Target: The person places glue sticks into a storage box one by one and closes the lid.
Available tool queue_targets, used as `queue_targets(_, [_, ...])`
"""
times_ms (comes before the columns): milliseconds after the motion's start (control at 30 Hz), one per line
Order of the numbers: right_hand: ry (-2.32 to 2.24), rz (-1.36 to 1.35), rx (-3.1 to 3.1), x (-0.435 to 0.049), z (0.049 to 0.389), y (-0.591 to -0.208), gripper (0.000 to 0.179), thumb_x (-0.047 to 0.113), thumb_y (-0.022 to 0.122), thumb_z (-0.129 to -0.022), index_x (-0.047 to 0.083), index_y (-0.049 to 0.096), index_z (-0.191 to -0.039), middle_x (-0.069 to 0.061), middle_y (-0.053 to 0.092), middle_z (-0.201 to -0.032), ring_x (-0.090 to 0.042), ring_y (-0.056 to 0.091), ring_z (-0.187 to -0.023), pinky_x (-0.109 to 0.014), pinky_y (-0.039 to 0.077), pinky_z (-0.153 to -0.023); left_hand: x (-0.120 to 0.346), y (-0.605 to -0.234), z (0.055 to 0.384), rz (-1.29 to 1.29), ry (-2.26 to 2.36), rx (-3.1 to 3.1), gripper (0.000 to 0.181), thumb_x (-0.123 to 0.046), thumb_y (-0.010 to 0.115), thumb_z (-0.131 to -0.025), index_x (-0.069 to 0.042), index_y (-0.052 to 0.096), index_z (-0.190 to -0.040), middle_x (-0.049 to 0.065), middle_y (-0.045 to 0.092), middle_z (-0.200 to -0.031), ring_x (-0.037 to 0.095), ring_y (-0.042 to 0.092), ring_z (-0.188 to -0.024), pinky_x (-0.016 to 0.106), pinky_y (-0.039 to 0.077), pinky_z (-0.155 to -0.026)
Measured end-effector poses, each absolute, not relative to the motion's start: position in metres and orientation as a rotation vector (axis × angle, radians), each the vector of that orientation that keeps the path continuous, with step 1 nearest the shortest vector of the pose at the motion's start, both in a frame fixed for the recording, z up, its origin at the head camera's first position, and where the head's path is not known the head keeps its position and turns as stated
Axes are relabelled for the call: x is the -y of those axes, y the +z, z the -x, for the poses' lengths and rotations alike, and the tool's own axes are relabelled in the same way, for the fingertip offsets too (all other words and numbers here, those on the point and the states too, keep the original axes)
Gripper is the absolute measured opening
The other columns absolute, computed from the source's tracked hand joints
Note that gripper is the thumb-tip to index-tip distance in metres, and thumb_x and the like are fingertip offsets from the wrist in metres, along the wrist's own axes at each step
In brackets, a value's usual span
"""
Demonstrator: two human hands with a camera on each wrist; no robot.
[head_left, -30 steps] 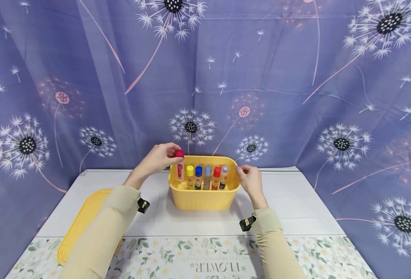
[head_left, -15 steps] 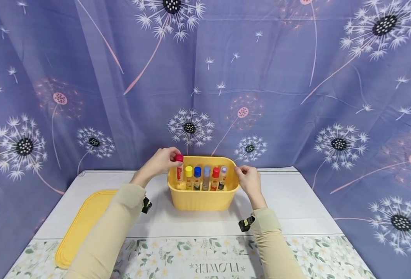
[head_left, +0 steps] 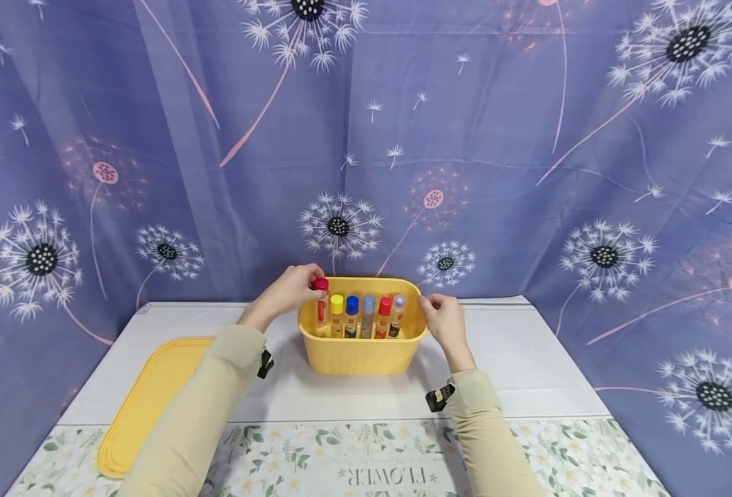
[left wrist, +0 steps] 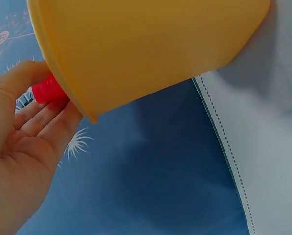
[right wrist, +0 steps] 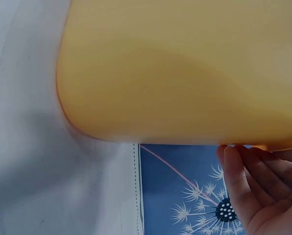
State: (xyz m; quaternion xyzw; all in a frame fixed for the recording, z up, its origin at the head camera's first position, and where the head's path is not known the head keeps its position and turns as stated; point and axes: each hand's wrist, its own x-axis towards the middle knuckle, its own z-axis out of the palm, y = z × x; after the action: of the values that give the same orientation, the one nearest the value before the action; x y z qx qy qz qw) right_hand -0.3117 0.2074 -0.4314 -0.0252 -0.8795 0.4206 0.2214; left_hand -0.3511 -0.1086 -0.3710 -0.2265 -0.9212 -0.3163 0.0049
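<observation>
A yellow plastic bin (head_left: 362,357) stands on the table near the curtain. My left hand (head_left: 290,288) is over its left end and pinches the red cap (head_left: 319,284) of a clear bottle with a red label (head_left: 322,312), which stands upright inside. In the left wrist view that red cap (left wrist: 49,90) shows between thumb and fingers, beyond the rim. My right hand (head_left: 447,323) holds the bin's right rim with its fingertips. Beside the held bottle several similar bottles stand in a row, with yellow (head_left: 337,304), blue (head_left: 351,305), greyish-blue (head_left: 368,304), red (head_left: 384,306) and pale (head_left: 399,302) caps.
A yellow lid (head_left: 142,404) lies flat on the table's left side, partly under the left sleeve (head_left: 198,407). A flowered mat (head_left: 353,455) covers the near part of the white table (head_left: 335,400). A blue dandelion-print curtain (head_left: 266,207) hangs close behind the bin.
My left hand has lowered the red-capped bottle further into the bin, next to the yellow-capped one. The right hand has stayed at the right rim.
</observation>
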Motion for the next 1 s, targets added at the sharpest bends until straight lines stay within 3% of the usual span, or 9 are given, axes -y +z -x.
queue_targets(567, [1.163, 0.080, 2.434, -0.209, 0.314, -0.429, 0.029, 0.026, 0.065, -0.095, 0.000, 0.074, -0.085, -0.010, 0.068, -0.074, -0.022, 0.058, -0.062, -0.029, 0.046, -0.054, 0.100, -0.365, 0.349, 0.720, -0.841, 3.015, 0.027, -0.010, 0.071, -0.088, -0.002, 0.062, -0.112, 0.007, 0.064, -0.092, 0.021, 0.058, -0.082, 0.029, 0.053, -0.074])
queue_targets(1000, [1.167, 0.083, 2.432, -0.208, 0.314, -0.433, 0.028, 0.025, 0.065, -0.094, 0.000, 0.074, -0.084, -0.008, 0.067, -0.073, -0.022, 0.058, -0.063, -0.029, 0.047, -0.055, 0.095, -0.367, 0.349, 0.804, -0.669, 3.052, 0.018, -0.008, 0.069, -0.088, -0.005, 0.061, -0.104, 0.005, 0.058, -0.082, 0.020, 0.054, -0.077, 0.028, 0.049, -0.065])
